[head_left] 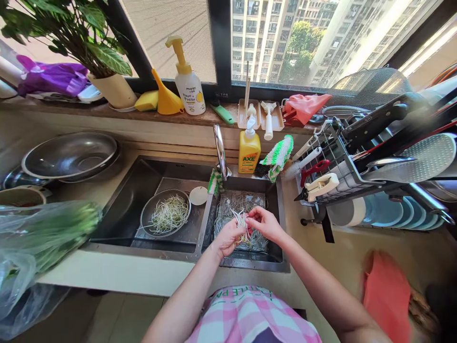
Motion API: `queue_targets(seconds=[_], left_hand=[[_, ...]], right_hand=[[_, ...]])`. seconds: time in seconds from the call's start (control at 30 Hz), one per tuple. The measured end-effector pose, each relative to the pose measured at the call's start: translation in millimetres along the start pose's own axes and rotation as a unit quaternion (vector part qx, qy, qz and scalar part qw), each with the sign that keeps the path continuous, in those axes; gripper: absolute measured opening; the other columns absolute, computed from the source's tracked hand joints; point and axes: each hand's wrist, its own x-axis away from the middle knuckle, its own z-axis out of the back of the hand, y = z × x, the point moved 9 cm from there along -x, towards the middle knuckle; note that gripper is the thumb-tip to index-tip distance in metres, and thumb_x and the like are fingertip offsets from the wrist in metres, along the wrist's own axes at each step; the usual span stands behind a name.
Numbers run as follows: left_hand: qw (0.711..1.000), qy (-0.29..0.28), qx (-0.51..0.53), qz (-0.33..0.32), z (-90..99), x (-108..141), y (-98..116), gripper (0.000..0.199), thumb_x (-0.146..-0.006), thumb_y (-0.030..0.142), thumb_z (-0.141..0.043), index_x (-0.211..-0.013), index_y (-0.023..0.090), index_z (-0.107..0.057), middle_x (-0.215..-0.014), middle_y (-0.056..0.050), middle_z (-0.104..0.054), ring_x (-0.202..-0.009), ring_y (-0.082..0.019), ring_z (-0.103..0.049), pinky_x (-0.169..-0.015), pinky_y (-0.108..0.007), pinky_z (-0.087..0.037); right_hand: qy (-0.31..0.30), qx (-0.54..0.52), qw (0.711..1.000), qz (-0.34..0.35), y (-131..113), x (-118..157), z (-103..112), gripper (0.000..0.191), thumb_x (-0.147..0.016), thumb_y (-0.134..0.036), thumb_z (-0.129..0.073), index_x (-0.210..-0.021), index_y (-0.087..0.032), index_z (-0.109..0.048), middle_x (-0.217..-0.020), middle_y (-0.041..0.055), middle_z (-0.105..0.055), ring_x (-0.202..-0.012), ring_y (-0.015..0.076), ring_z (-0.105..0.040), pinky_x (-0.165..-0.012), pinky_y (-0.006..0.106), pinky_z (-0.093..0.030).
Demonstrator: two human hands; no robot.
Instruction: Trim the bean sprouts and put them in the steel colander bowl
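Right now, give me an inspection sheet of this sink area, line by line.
Surface: cream countertop holding a steel double sink, wet near the front.
Job's things: bean sprouts held over the right basin, with more lying in it; others in a steel bowl in the left basin.
Clutter: yellow AXE bottle, dish rack with a knife, bagged greens.
Grips: left hand and right hand both pinch the sprouts.
Cables: nothing seen.
Surroundings: potted plant on the sill, apartment towers outside the window.

Head-worn view, looking forward and down, close above the hands (228,237)
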Motion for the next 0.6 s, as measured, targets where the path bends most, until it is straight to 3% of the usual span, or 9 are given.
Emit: queue_targets(seconds=[0.17,0.3,0.47,0.6], left_hand=[[1.000,-0.005,-0.003,-0.010,-4.7,1.7,2.5,0.050,-0.062,0.011,-0.066,-0.109,0.018,-0.051,-0.100,-0.005,-0.059,-0.074,-0.010,-0.058,-0.068,-0.023,-0.044],[0.999,-0.032,0.012,-0.007,-9.0,1.8,2.4,0.048,-0.065,0.014,-0.065,-0.111,0.017,-0.051,-0.100,-0.007,-0.060,-0.076,-0.012,-0.059,-0.070,-0.025,-0.045],[0.999,-0.030,0.038,-0.015,-7.3,1.2,4.0,0.044,-0.067,0.016,-0.065,-0.109,0.017,-0.052,-0.098,-0.007,-0.061,-0.077,-0.013,-0.059,-0.072,-0.026,-0.045],[0.999,-0.016,0.038,-0.023,-4.8,2.0,5.3,0.041,-0.066,0.015,-0.065,-0.106,0.015,-0.054,-0.094,-0.006,-0.062,-0.073,-0.011,-0.058,-0.071,-0.024,-0.044]], right_hand=[[-0.028,-0.127,0.988,-0.081,20.3,4.9,-12.7,0.024,-0.064,-0.037,-0.065,-0.067,-0.018,-0.049,-0.056,-0.0039,-0.054,-0.045,0.0112,-0.053,-0.046,0.024,-0.045],[-0.006,-0.176,0.980,-0.092,19.4,7.4,-9.8,0.023,-0.066,-0.036,-0.062,-0.074,-0.018,-0.050,-0.059,-0.0040,-0.053,-0.044,0.0113,-0.053,-0.044,0.026,-0.046],[0.090,-0.022,0.996,0.015,1.2,11.7,10.3,0.013,-0.070,-0.027,-0.060,-0.078,-0.020,-0.053,-0.071,-0.0019,-0.051,-0.052,0.0095,-0.051,-0.047,0.022,-0.044],[0.087,0.112,0.987,0.074,-14.8,17.7,8.6,0.009,-0.076,-0.026,-0.055,-0.075,-0.020,-0.061,-0.078,0.0015,-0.051,-0.063,0.0112,-0.052,-0.058,0.024,-0.044]])
